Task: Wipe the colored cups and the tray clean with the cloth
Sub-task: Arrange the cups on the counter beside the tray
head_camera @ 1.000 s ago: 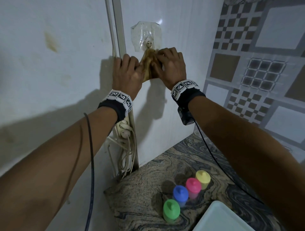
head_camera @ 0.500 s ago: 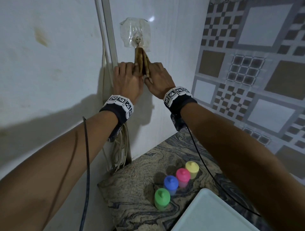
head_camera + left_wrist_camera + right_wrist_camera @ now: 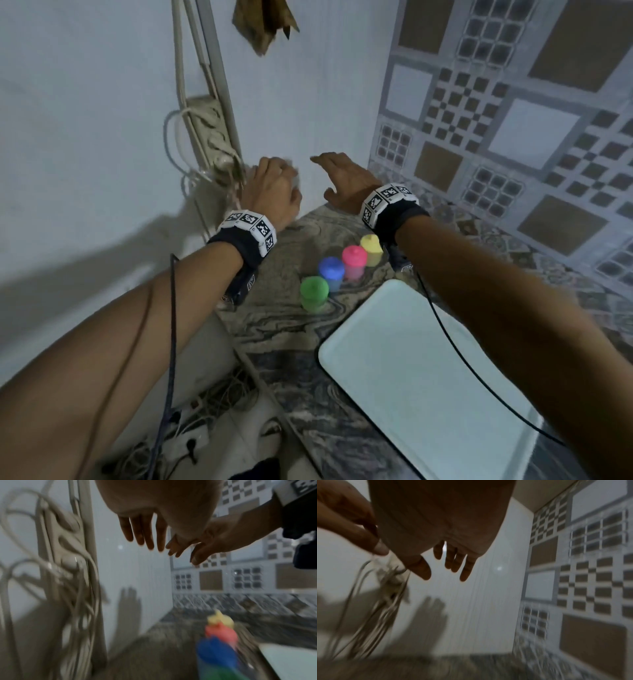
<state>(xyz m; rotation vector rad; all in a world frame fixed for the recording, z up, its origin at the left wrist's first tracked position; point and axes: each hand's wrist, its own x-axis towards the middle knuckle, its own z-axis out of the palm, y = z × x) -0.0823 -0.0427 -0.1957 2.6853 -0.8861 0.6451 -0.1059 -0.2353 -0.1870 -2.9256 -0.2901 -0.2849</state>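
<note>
The cloth (image 3: 263,25) is hanging high on the white wall, a crumpled brownish piece well above both my hands and touching neither. I am holding my left hand (image 3: 272,193) in the air near the wall, fingers straight and loosely together, gripping nothing; the left wrist view is showing them spread slightly against the pale panel. I am holding my right hand (image 3: 346,183) just beside it, also bare, fingers extended and a little apart. Below my hands, on the marbled counter (image 3: 284,329), four cups are standing in a diagonal row, touching or nearly touching: the green cup (image 3: 313,294) nearest me, then the blue cup (image 3: 330,272), the pink cup (image 3: 354,262) and the yellow cup (image 3: 371,250) farthest back, close to the patterned tile wall (image 3: 513,137). Each seems to be standing upside down with its closed end up, though blur is making that hard to confirm, and I cannot tell whether anything is inside. The tray (image 3: 428,383), pale and rectangular, is lying flat just right of the cups with nothing on it but the shadow of my right arm. A power strip with tangled white cables (image 3: 209,147) is hanging on the wall left of my left hand.
</note>
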